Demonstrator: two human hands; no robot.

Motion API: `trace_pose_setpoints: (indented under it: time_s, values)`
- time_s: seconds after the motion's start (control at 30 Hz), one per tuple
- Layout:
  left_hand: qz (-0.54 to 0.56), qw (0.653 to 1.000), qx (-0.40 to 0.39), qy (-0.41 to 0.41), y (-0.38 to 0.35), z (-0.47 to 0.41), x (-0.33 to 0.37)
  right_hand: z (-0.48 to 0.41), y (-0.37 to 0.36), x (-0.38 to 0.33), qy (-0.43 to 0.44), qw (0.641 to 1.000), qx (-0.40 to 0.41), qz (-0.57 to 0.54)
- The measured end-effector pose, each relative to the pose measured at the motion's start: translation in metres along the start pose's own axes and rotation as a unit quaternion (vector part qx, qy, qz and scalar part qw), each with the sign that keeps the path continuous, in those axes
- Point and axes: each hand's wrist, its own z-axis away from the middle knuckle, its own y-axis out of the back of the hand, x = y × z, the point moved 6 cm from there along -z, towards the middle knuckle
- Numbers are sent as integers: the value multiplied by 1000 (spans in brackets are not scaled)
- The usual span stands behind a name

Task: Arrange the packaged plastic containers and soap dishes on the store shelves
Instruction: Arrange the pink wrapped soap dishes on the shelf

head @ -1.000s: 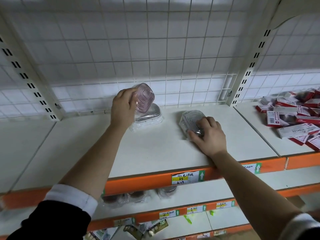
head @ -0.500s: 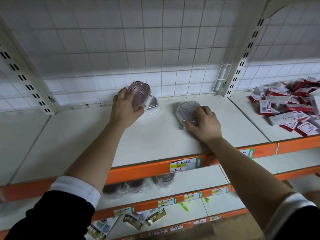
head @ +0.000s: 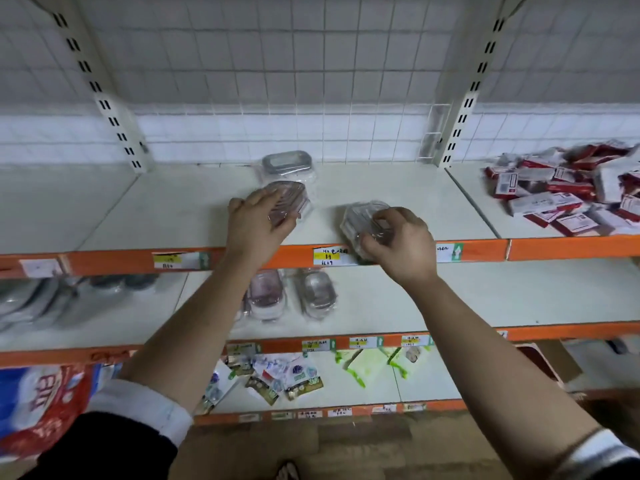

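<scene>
A pink wrapped soap dish lies flat on the upper shelf, and my left hand rests on top of it with fingers spread. Behind it, near the wire back, sits a grey wrapped soap dish. To the right, my right hand grips a clear wrapped soap dish at the shelf's front edge. On the shelf below lie a pink wrapped dish and a grey wrapped dish.
A heap of red and white boxes fills the upper shelf's right bay. Grey wrapped items lie at the left of the middle shelf. Small packets are scattered on the lowest shelf. A red and white bag sits lower left.
My left hand has laid the pink dish down flat in front of the grey one. My right hand pulled the clear dish toward the front edge. The view dropped, showing lower shelves.
</scene>
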Motion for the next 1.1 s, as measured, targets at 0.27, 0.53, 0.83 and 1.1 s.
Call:
trace_pose_setpoints:
  time_s: [0.27,0.53,0.83,1.1]
  values:
    - [12,999,47,19,18,127,32,97,25,5,63,998,-4,-31]
    - [-31,998,39,42,-20,227,7,185,-7,46,33,996,-28,-84]
    - [47,992,52,106,-106,245,-46,184,-124,75,-37,991,-101,-84]
    - [73,986,88,124,-142,206,-102,110,-219,79,10,995,-99,-21]
